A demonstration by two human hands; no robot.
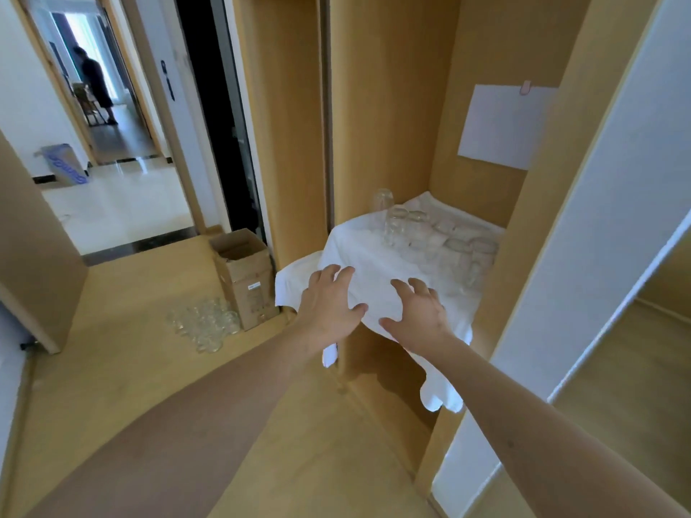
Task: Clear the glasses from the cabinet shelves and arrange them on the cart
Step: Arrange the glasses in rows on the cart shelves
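A wooden cabinet (pixel 392 106) stood open. Both hands, left (pixel 329 304) and right (pixel 418 312), lay spread, fingers straight, on the white cloth (pixel 370 252) draping its shelf. Glasses (pixel 430 237) crowded the cloth behind; more glasses (pixel 203 323) sat on the floor beside a box (pixel 245 278).

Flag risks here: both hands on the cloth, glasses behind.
1. Left hand and right hand rest on the white cloth; dragging it could topple the glasses standing on it.
2. Cloth overhangs the shelf edge, so it may slip.
3. Floor glasses near the cardboard box: stepping hazard.
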